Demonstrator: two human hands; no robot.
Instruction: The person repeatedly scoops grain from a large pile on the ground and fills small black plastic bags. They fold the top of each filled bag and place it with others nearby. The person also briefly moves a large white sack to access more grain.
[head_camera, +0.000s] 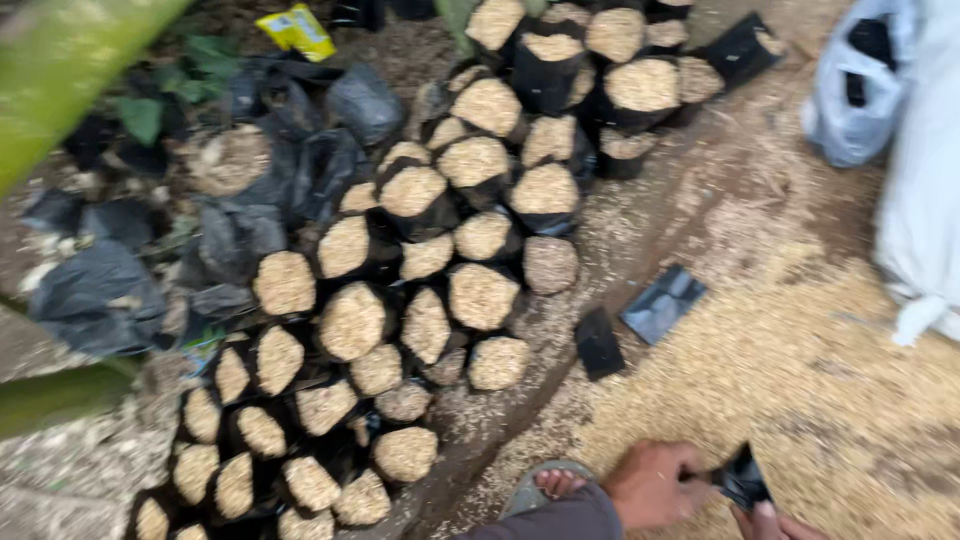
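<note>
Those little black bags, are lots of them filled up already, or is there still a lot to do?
Lots look done: dozens of filled bags stand packed together, topped with pale husk. In hand: the left hand and right hand both grip one empty black bag. Left: two flat empty bags lie on the loose husk pile, plus crumpled black bags at the left.

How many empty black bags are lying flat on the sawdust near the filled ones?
2: one flat bag lies right of the filled bags, a smaller flat bag just below-left of it. A third black bag is held in the hands; others may be hidden.
</note>
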